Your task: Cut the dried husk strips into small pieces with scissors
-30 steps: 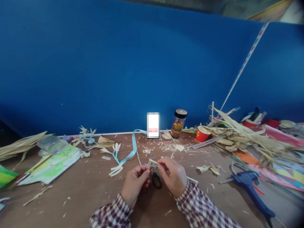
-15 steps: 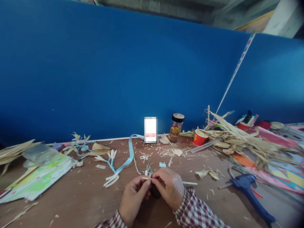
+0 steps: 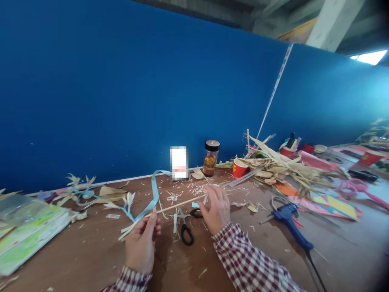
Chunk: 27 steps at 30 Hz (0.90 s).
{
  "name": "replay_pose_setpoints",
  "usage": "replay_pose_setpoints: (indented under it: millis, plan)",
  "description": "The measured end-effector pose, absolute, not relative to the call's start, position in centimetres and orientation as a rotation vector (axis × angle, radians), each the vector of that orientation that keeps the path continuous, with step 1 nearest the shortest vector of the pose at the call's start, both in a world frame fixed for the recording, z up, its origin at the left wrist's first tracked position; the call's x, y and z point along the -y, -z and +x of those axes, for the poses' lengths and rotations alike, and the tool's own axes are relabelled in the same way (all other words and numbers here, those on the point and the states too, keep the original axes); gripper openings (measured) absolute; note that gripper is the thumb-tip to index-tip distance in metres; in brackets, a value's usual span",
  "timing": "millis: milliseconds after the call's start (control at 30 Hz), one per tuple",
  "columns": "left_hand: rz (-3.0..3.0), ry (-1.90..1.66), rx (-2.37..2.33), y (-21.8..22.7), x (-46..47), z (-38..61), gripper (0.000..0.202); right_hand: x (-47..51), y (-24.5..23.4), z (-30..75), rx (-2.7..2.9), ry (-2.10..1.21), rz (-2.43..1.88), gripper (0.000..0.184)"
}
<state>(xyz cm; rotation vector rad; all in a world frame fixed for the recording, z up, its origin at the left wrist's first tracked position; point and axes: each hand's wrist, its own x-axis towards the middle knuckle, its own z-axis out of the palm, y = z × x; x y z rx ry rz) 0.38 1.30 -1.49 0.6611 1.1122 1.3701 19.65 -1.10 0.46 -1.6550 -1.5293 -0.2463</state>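
My left hand (image 3: 141,242) pinches one end of a long thin pale strip (image 3: 179,205) of dried husk. My right hand (image 3: 215,209) pinches the strip's other end, so it is stretched between both hands above the table. Under the strip lie black-handled scissors (image 3: 186,228) on the brown table (image 3: 91,251). A light blue ribbon (image 3: 152,198) with husk petals runs just left of my left hand. Both wrists wear red checked sleeves.
A blue glue gun (image 3: 291,225) lies at the right. A pile of dried husks (image 3: 279,168), a red cup (image 3: 238,168) and a black-lidded jar (image 3: 210,157) stand at the back by the blue wall. Green paper sheets (image 3: 27,235) lie at the left. Husk scraps litter the table.
My hands were close together over the scissors; they have moved apart, drawing the strip out long between them. The view has swung to the right.
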Motion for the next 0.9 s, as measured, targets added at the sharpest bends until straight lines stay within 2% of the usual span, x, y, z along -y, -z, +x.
replay_pose_setpoints:
  millis: [200,300,400,500,633,800,900]
  plan:
    - [0.475,-1.446,-1.085,1.0,-1.9,-0.2,0.023,0.2,0.9,20.2,1.411,0.097,-1.644,0.056]
    - [0.416,-1.443,-1.044,0.9,-2.0,-0.3,0.018,0.0,1.5,20.1,1.433,0.007,-1.594,0.049]
    - [0.38,-1.428,-0.986,0.9,-2.1,-0.4,0.013,0.0,1.5,20.1,1.485,-0.059,-1.536,0.03]
    - [0.368,-1.42,-0.974,1.0,-2.1,-0.4,0.012,0.6,0.6,20.0,1.49,0.061,-1.513,0.018]
    - [0.443,-1.391,-1.003,0.9,-1.7,-0.2,0.017,2.3,-1.0,18.7,1.588,0.306,-1.304,0.018]
    - [0.653,-1.161,-0.965,0.8,-0.6,0.7,0.023,3.6,-1.7,15.4,1.83,0.389,-1.244,0.024]
    - [0.815,-1.039,-0.928,1.0,0.0,1.0,0.021,3.6,-1.5,14.8,1.942,0.321,-1.313,0.026]
